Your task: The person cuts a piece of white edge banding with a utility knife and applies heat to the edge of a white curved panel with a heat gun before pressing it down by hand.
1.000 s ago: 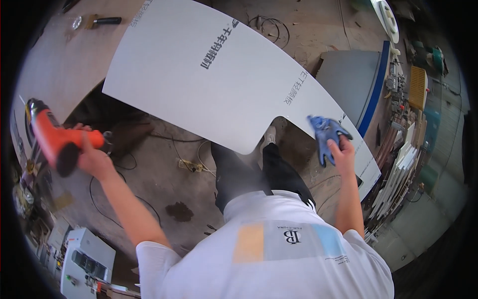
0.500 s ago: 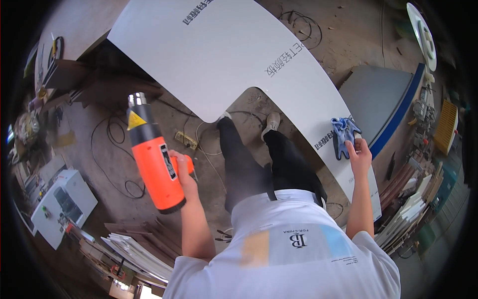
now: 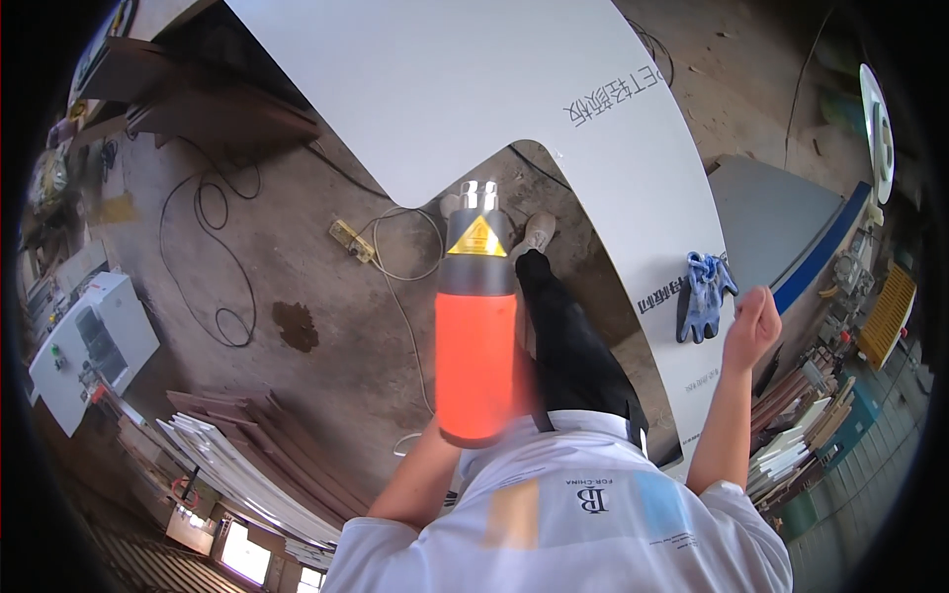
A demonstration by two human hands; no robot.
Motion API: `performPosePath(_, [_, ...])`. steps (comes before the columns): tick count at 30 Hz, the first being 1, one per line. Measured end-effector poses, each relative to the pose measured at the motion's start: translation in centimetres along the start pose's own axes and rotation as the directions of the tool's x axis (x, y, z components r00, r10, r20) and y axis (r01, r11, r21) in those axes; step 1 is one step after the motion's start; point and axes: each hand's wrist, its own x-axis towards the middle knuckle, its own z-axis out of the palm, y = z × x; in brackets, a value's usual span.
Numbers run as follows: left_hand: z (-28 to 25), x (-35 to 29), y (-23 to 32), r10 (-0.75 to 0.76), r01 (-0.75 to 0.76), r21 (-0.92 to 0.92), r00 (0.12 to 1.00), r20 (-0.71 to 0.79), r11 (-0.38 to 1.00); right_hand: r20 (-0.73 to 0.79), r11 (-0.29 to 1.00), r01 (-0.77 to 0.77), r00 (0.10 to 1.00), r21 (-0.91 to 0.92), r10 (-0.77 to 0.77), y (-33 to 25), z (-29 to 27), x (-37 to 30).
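In front of my body an orange and black heat gun (image 3: 475,366) stands nearly upright, its metal nozzle pointing away from me. My left hand (image 3: 526,387) grips it; most of that hand is hidden behind the body of the tool, and the visible edge is blurred. A blue and dark work glove (image 3: 703,296) lies on the right arm of a large white cut panel (image 3: 435,89). Just right of the glove, apart from it, my right hand (image 3: 755,331) is closed in a loose fist with nothing visible in it.
A yellow power strip (image 3: 352,240) and looped black cable (image 3: 203,232) lie on the floor at left. Stacked boards (image 3: 252,465) lean at lower left. A grey panel with a blue edge (image 3: 823,247) is at right, near a yellow crate (image 3: 887,314).
My left hand has swung the heat gun rightward to the middle. My right hand has let go of the glove, which now lies on the panel. The view has shifted slightly.
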Motion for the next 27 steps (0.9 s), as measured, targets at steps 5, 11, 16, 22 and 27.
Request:
performPosePath(5, [0.4,1.4,-2.0,0.026,-0.154,0.886,0.987,0.159,0.438,0.138,0.926,0.378,0.916,0.010,-0.376,-8.1,9.0,4.2])
performPosePath(11, [0.6,2.0,-4.6,-0.394,0.384,-0.311,0.918,0.032,0.869,0.123,0.898,0.440,0.892,-0.011,-0.436,-8.0,17.2,6.4])
performPosePath(16, [3.0,3.1,-3.1,-0.444,0.442,-0.556,0.885,0.141,0.704,0.073,0.868,0.494,0.868,-0.047,-0.490,-7.7,18.2,6.6])
performPosePath(22, [2.6,3.1,-4.0,-0.217,0.218,-0.024,0.976,0.031,0.976,0.062,0.883,0.468,0.883,-0.026,-0.466,-7.6,18.3,6.5])
performPosePath(27, [3.7,2.8,-3.2,-0.110,0.082,0.363,0.992,0.057,0.928,0.057,0.874,0.485,0.874,-0.026,-0.483,-7.4,18.2,6.6])
